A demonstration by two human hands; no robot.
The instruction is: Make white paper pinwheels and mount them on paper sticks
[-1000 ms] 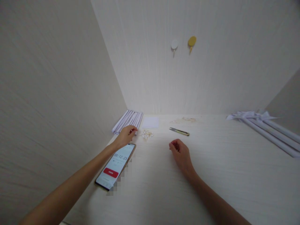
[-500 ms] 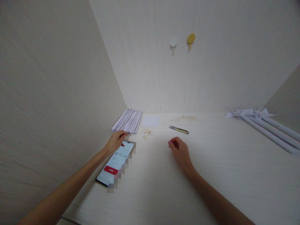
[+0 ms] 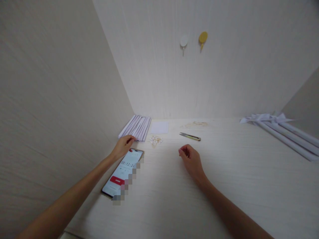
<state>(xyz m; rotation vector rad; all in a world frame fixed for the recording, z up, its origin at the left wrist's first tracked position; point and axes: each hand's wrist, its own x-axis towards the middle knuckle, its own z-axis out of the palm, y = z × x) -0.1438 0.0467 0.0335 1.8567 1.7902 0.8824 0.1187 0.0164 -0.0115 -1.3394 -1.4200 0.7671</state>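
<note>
My left hand is at the near ends of a row of white rolled paper sticks. Its index fingertip reaches the sticks, while the thumb stays apart, above the top of a phone with a running timer on screen. No stick is lifted. My right hand rests on the table with its fingers curled in, and nothing shows in them. Beyond it lies a pair of thread snips, blades pointing left. Between the hands sits a small pile of short white-and-tan pieces, too small to name.
White paper squares lie beside the sticks. Thin tan loops, perhaps rubber bands, are near the back wall. Larger white paper rolls with folded ends occupy the right side. A white hook and a yellow hook are on the wall.
My left hand has shifted slightly up toward the paper sticks. The phone's timer has advanced by a second. My right hand keeps its place; the whole view has tilted a little.
</note>
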